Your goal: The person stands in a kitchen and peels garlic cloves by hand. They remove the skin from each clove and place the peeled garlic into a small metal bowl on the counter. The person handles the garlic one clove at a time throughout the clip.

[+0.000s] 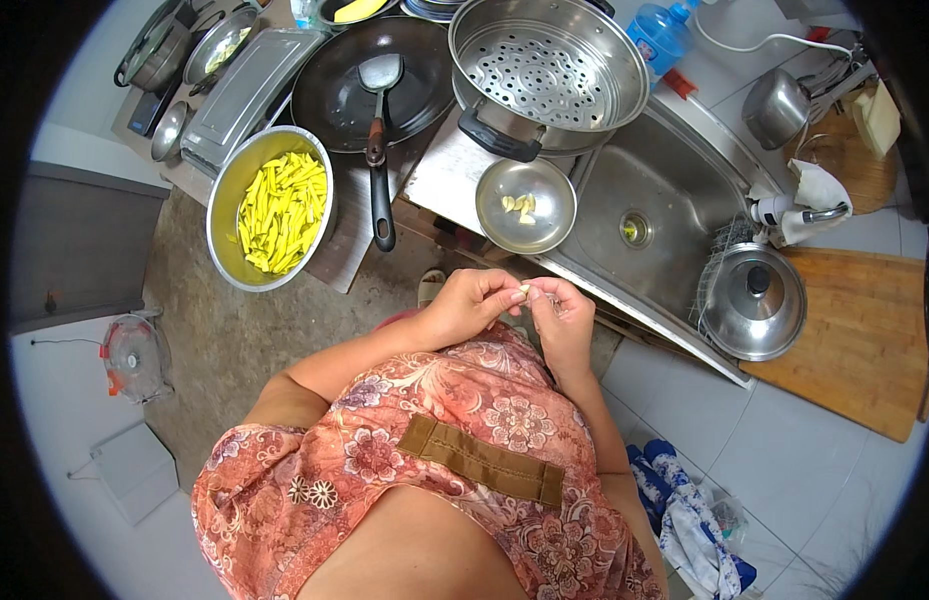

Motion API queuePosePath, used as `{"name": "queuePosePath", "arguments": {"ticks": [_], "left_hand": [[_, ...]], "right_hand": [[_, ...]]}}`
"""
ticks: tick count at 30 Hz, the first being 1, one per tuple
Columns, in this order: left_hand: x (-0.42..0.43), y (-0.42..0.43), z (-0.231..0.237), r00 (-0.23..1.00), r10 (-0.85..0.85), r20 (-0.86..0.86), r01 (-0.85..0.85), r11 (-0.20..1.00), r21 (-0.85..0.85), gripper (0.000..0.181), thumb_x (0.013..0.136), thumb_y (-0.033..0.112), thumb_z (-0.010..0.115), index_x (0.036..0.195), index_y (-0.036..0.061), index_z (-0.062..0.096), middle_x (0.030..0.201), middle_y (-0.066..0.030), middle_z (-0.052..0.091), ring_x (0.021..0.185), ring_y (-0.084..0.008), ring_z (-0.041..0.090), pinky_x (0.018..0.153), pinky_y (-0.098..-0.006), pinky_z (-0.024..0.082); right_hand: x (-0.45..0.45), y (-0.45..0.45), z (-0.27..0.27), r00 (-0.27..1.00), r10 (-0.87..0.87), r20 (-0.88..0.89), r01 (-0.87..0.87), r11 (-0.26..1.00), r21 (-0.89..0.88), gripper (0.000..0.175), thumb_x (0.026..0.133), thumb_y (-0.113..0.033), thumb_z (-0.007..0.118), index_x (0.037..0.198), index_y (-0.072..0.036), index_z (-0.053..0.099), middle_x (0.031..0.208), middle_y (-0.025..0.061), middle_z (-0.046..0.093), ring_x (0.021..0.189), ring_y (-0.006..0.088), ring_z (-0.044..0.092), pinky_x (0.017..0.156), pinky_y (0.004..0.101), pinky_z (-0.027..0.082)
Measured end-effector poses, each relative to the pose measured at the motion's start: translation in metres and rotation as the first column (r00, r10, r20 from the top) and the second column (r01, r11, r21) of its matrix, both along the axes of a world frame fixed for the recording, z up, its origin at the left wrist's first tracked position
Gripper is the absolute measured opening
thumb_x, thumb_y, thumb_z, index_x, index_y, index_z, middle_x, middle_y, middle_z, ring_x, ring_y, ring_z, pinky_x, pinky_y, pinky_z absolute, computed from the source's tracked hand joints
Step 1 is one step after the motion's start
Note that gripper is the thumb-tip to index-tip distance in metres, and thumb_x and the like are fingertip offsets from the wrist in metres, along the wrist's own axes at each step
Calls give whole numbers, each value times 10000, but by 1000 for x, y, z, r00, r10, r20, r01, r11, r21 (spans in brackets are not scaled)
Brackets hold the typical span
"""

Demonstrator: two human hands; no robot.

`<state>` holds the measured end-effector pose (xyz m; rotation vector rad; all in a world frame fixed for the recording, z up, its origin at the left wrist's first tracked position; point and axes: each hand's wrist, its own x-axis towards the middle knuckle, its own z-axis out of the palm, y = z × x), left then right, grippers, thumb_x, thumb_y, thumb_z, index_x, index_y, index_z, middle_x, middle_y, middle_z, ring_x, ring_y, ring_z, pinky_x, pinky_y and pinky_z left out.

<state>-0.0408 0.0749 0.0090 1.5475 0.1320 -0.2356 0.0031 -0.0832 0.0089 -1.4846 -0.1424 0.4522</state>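
Note:
Both hands meet in front of my body, just below a shallow steel bowl (502, 225) that holds several peeled garlic cloves (520, 206). Between the fingertips sits a small pale clove (524, 289), seemingly garlic. My left hand (475, 300) pinches it from the left with thumb and forefinger. My right hand (562, 315) grips its other side, with some thin, papery skin by the fingers. The bowl stands on the counter at the sink's left edge.
The steel sink (659, 165) lies to the right, a lid (757, 300) and wooden board (862, 337) beyond it. A steamer pot (554, 135) stands behind the bowl. Further left are a wok (322, 82) with a spatula and a basin (216, 225) of yellow strips.

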Motion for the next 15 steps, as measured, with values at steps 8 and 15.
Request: {"name": "queuePosePath", "arguments": {"ticks": [8, 15], "left_hand": [[-3, -3, 3, 998, 59, 22, -59, 998, -6, 148, 915, 139, 553, 937, 22, 640, 725, -2, 632, 530, -31, 488, 464, -189, 392], [-3, 1, 3, 996, -2, 88, -6, 996, 89, 199, 909, 172, 556, 930, -9, 637, 740, -33, 660, 655, -74, 578, 585, -241, 466]], "right_hand": [[2, 3, 6, 994, 55, 89, -50, 997, -51, 88, 850, 6, 554, 890, 59, 612, 763, 56, 640, 663, 85, 599, 607, 212, 482], [0, 1, -4, 998, -17, -59, 13, 997, -72, 77, 838, 34, 547, 868, 62, 613, 797, 54, 621, 719, 81, 555, 661, 213, 454]]}}
